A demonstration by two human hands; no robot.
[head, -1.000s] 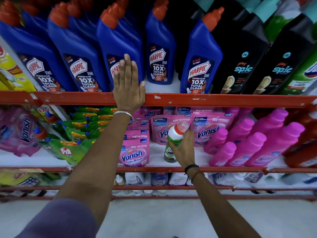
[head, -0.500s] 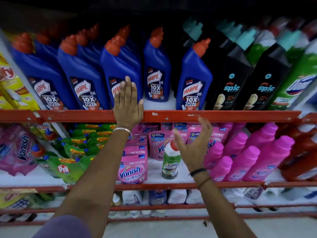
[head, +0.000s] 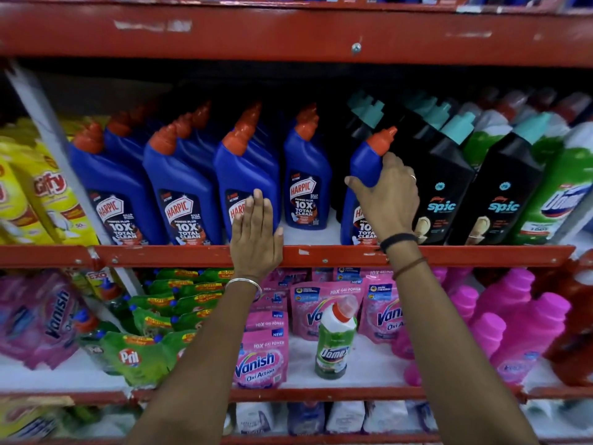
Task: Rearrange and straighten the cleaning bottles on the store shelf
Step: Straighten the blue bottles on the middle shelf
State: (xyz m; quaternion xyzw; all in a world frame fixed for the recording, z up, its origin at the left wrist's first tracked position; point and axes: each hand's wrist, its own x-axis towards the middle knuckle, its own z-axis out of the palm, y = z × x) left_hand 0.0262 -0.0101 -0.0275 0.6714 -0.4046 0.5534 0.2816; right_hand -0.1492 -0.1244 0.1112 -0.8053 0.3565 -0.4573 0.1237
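Several blue Harpic bottles with orange caps stand in rows on the middle shelf. My right hand [head: 386, 200] grips the rightmost blue Harpic bottle [head: 364, 162] around its shoulder, beside the black Spic bottles [head: 444, 184]. My left hand [head: 255, 234] lies flat with fingers together against the front of another Harpic bottle [head: 244, 168], its wrist over the red shelf rail [head: 160, 255]. A fourth Harpic bottle [head: 306, 175] stands set back between my hands. On the lower shelf a small green Domex bottle [head: 333, 343] stands upright by itself.
Green and white Domex bottles [head: 558, 187] fill the right end of the middle shelf; yellow pouches [head: 41, 194] sit at the left. Below are pink Vanish pouches [head: 261, 358], green Pril packs [head: 134, 351] and pink bottles [head: 526, 329]. A red shelf beam [head: 288, 30] runs overhead.
My right hand let go of the small Domex bottle on the lower shelf, rose to the middle shelf and closed on the rightmost Harpic bottle. My left hand stayed against its Harpic bottle.
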